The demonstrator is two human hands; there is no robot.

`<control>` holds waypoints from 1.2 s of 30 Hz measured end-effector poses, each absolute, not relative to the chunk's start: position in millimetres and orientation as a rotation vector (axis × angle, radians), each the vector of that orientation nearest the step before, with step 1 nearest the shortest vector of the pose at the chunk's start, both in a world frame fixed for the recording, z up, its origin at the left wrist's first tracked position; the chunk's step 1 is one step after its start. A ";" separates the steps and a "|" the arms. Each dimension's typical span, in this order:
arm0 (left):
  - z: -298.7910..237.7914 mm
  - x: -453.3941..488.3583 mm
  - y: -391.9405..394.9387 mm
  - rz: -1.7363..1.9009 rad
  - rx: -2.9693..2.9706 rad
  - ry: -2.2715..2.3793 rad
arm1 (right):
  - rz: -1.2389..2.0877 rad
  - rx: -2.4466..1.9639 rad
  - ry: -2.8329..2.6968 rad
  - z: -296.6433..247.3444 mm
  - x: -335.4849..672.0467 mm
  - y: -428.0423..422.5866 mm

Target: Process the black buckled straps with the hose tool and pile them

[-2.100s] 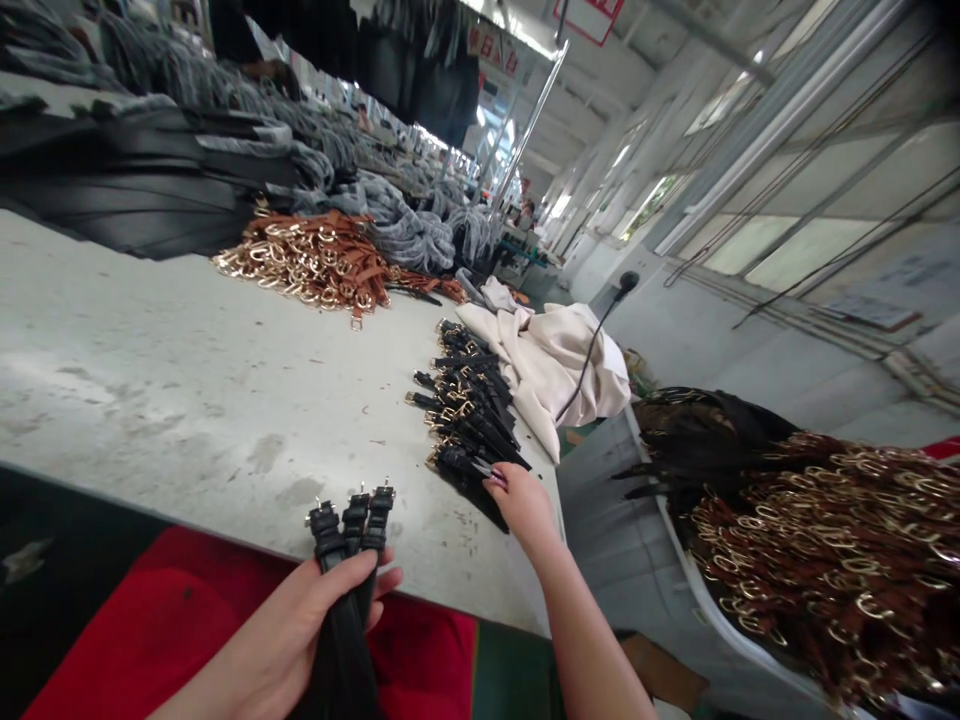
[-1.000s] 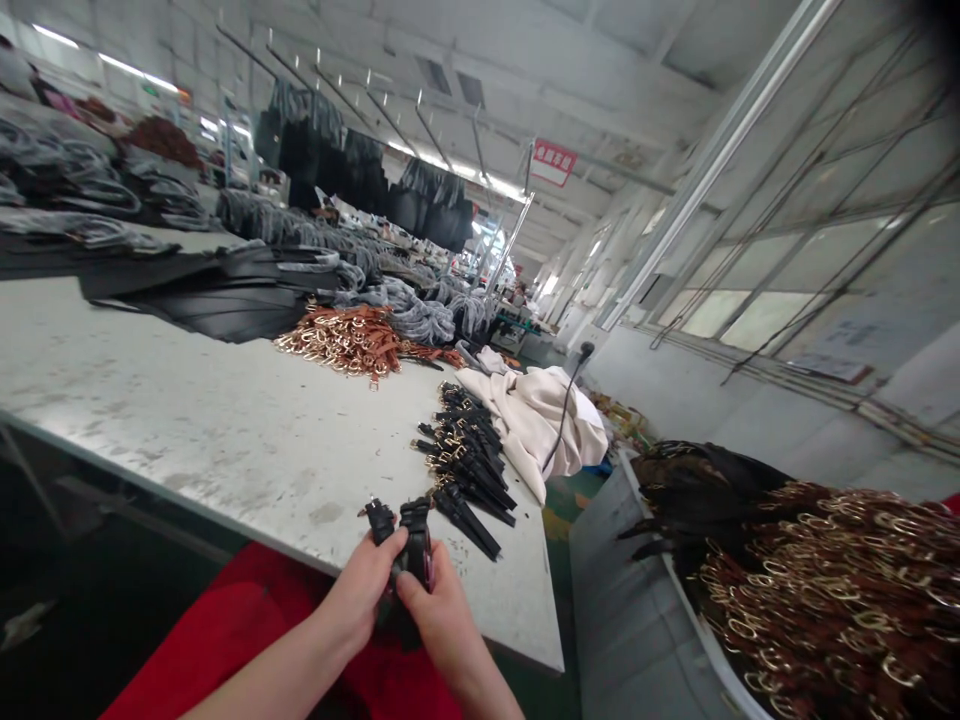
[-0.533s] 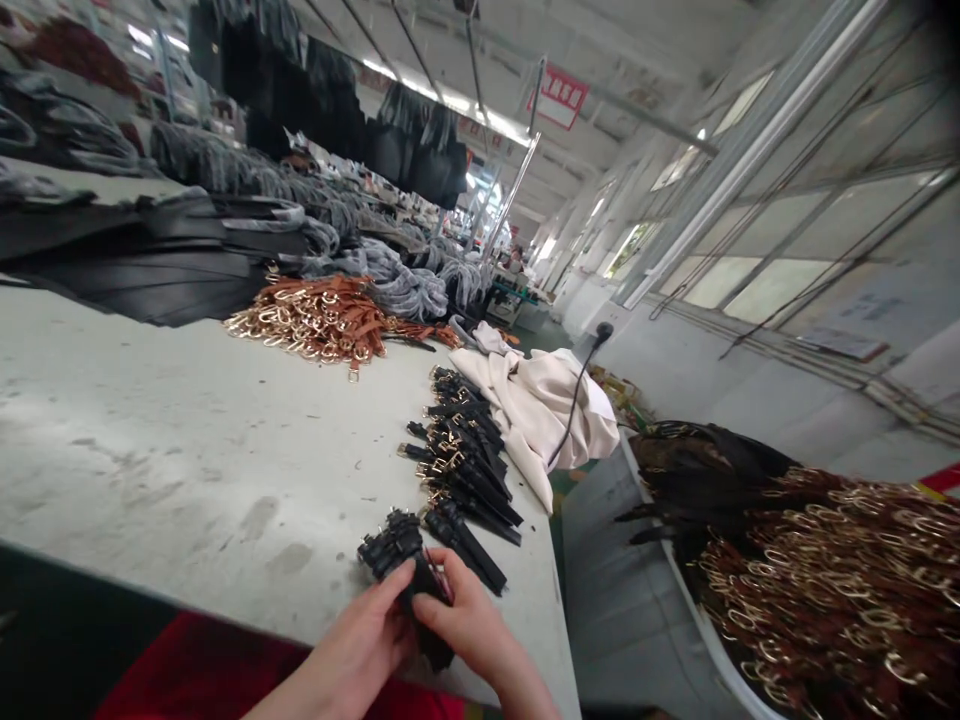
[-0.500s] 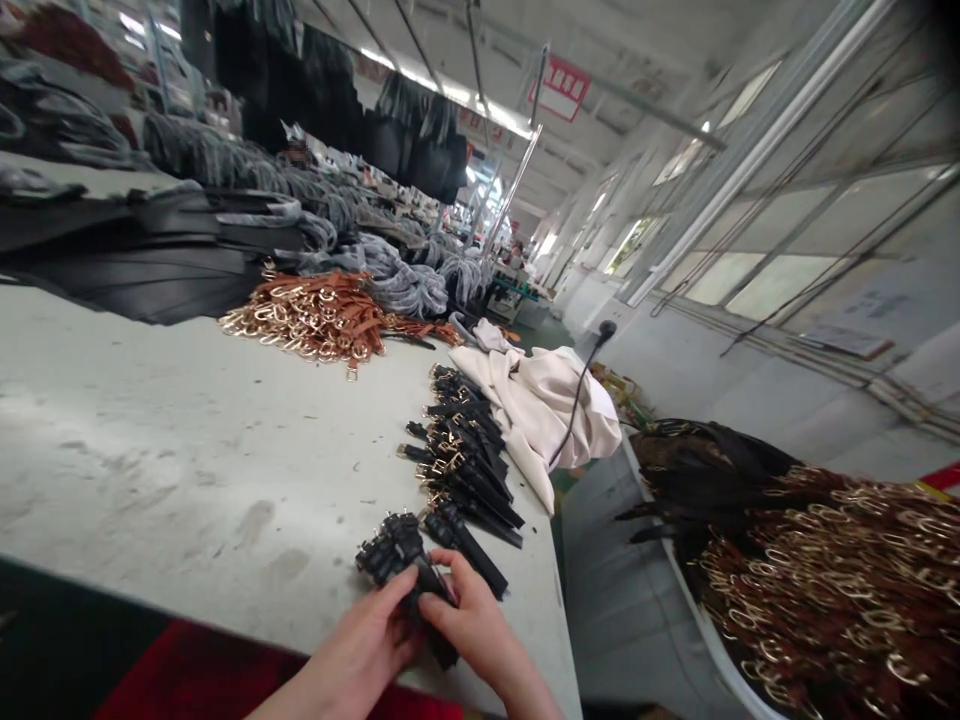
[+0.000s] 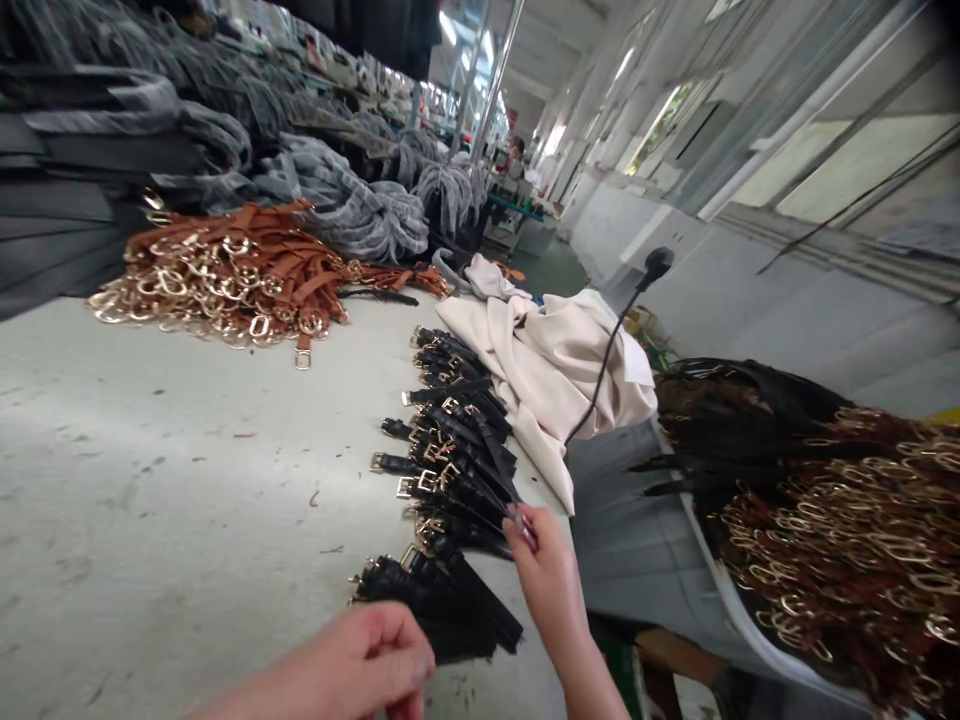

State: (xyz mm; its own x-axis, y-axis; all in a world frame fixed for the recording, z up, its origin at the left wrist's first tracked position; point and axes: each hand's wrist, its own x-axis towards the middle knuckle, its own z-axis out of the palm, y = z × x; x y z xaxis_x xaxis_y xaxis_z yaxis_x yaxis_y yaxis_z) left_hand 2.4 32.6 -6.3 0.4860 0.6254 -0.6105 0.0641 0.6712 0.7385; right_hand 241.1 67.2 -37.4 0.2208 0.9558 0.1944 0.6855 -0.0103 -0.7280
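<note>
Black straps with gold buckles (image 5: 457,450) lie in an overlapping row along the right side of the pale table, their buckles mostly pointing left. My right hand (image 5: 544,555) pinches the tail end of one black strap (image 5: 491,460) in that row, between thumb and fingers. Near the front edge rests a bunch of black straps (image 5: 450,605), its tails fanned toward the lower right. My left hand (image 5: 367,655) is just in front of this bunch, fingers loosely curled and apart from the thumb, with nothing visible in them. Its lower fingers are partly hidden.
Brown straps with gold rings (image 5: 232,275) are heaped at the table's back left. Cream fabric (image 5: 555,360) drapes over the right edge, crossed by a black cable (image 5: 607,360). A grey bin (image 5: 622,530) of brown and black straps stands right. Grey-wrapped coils (image 5: 345,200) lie behind.
Both hands have let go of the bunch of black straps, which now lies on the table. My right hand has moved forward and right to a strap in the row. The camera has moved closer.
</note>
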 end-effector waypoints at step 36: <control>123.3 11.5 125.0 0.661 0.913 1.159 | 0.515 -1.654 -1.811 120.1 196.1 98.5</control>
